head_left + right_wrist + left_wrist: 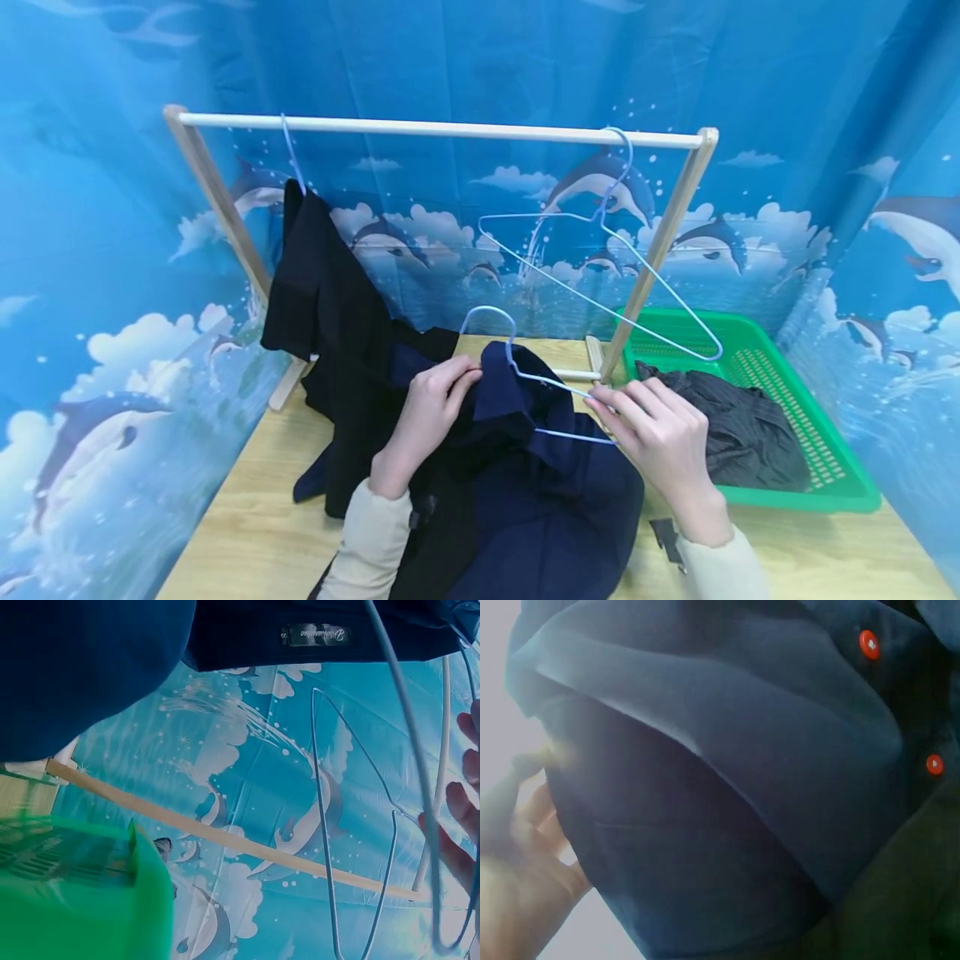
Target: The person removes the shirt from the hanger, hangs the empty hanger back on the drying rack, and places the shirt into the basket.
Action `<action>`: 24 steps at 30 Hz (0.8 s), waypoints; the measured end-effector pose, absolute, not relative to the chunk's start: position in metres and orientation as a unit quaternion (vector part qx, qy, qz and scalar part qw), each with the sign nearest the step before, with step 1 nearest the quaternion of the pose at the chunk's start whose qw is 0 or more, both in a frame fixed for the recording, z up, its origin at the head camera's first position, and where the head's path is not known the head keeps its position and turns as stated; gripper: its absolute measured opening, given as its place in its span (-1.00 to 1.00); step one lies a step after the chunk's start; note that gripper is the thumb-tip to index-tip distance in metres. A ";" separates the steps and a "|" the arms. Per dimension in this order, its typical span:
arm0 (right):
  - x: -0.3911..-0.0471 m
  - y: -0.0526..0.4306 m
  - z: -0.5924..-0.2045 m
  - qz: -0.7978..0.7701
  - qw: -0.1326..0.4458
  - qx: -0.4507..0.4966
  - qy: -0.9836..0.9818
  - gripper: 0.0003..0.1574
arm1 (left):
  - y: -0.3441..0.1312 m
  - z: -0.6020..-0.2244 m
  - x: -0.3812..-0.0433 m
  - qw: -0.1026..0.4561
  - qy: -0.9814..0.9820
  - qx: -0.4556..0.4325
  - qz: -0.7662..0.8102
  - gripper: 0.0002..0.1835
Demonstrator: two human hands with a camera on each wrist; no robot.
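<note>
Both hands (435, 404) (662, 429) reach forward, left pinching navy shirt (555, 517), right pinching hanger (553, 383).

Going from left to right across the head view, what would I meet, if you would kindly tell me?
The rack's left post → the hanging black garment → the person's left grip → the navy collar → the right grip → the green basket.

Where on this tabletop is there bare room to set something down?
Bare tabletop shows left of the black garment and in front of the green basket. The middle is crowded: navy shirt, held hanger, left hand, right hand.
</note>
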State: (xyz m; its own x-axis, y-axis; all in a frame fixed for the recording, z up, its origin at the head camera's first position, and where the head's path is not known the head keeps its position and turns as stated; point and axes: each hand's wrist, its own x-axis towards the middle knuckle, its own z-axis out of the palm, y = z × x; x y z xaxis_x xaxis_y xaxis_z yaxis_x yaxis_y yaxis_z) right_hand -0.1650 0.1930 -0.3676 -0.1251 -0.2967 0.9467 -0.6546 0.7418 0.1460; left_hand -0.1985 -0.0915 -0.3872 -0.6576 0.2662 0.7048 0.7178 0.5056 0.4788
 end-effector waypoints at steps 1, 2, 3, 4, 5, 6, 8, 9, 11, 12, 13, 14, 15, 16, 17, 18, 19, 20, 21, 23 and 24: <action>-0.165 0.193 -0.367 0.153 0.582 0.322 -0.731 -0.59 | -0.091 -0.387 -0.199 0.285 -0.821 -0.298 -0.396 -0.91; -0.165 0.193 -0.367 0.152 0.587 0.320 -0.728 -0.59 | -0.091 -0.387 -0.198 0.285 -0.822 -0.296 -0.395 -0.91; -0.164 0.193 -0.367 0.151 0.592 0.318 -0.725 -0.59 | -0.091 -0.387 -0.198 0.285 -0.823 -0.294 -0.393 -0.92; -0.164 0.194 -0.367 0.151 0.595 0.315 -0.724 -0.60 | -0.092 -0.387 -0.198 0.284 -0.825 -0.292 -0.391 -0.93; -0.164 0.195 -0.366 0.151 0.598 0.312 -0.723 -0.60 | -0.092 -0.387 -0.198 0.282 -0.827 -0.291 -0.390 -0.93; -0.164 0.195 -0.366 0.152 0.600 0.308 -0.723 -0.59 | -0.092 -0.387 -0.198 0.278 -0.829 -0.289 -0.390 -0.93; -0.164 0.197 -0.365 0.154 0.604 0.299 -0.722 -0.59 | -0.093 -0.387 -0.198 0.269 -0.833 -0.286 -0.391 -0.92; -0.164 0.197 -0.365 0.154 0.606 0.296 -0.722 -0.58 | -0.093 -0.386 -0.198 0.263 -0.834 -0.285 -0.393 -0.92; -0.164 0.198 -0.364 0.153 0.607 0.293 -0.723 -0.57 | -0.094 -0.386 -0.199 0.254 -0.834 -0.285 -0.398 -0.91; -0.164 0.198 -0.364 0.152 0.607 0.292 -0.723 -0.57 | -0.094 -0.386 -0.199 0.252 -0.834 -0.285 -0.400 -0.91; -0.164 0.199 -0.364 0.150 0.607 0.293 -0.723 -0.57 | -0.095 -0.386 -0.199 0.251 -0.834 -0.285 -0.401 -0.91; -0.163 0.199 -0.363 0.149 0.607 0.294 -0.723 -0.57 | -0.095 -0.387 -0.199 0.251 -0.834 -0.286 -0.401 -0.91; -0.163 0.199 -0.363 0.148 0.606 0.295 -0.723 -0.57 | -0.096 -0.387 -0.199 0.251 -0.833 -0.286 -0.402 -0.91; -0.163 0.200 -0.363 0.147 0.606 0.296 -0.724 -0.57 | -0.096 -0.387 -0.200 0.251 -0.833 -0.285 -0.402 -0.91; -0.163 0.200 -0.362 0.146 0.605 0.297 -0.724 -0.57 | -0.096 -0.387 -0.200 0.251 -0.833 -0.285 -0.402 -0.91; -0.163 0.200 -0.362 0.145 0.605 0.298 -0.724 -0.57 | -0.097 -0.387 -0.200 0.251 -0.834 -0.284 -0.402 -0.91; -0.163 0.200 -0.362 0.145 0.604 0.298 -0.725 -0.57 | -0.097 -0.388 -0.201 0.249 -0.834 -0.284 -0.403 -0.91; -0.163 0.201 -0.362 0.144 0.603 0.299 -0.725 -0.57 | -0.097 -0.388 -0.201 0.248 -0.834 -0.283 -0.403 -0.91; -0.163 0.201 -0.362 0.144 0.602 0.300 -0.725 -0.57 | -0.097 -0.388 -0.201 0.247 -0.834 -0.283 -0.404 -0.91; -0.163 0.202 -0.362 0.143 0.601 0.302 -0.726 -0.57 | -0.097 -0.389 -0.201 0.246 -0.833 -0.283 -0.406 -0.91; -0.163 0.202 -0.362 0.144 0.601 0.302 -0.726 -0.57 | -0.097 -0.389 -0.201 0.245 -0.833 -0.283 -0.407 -0.92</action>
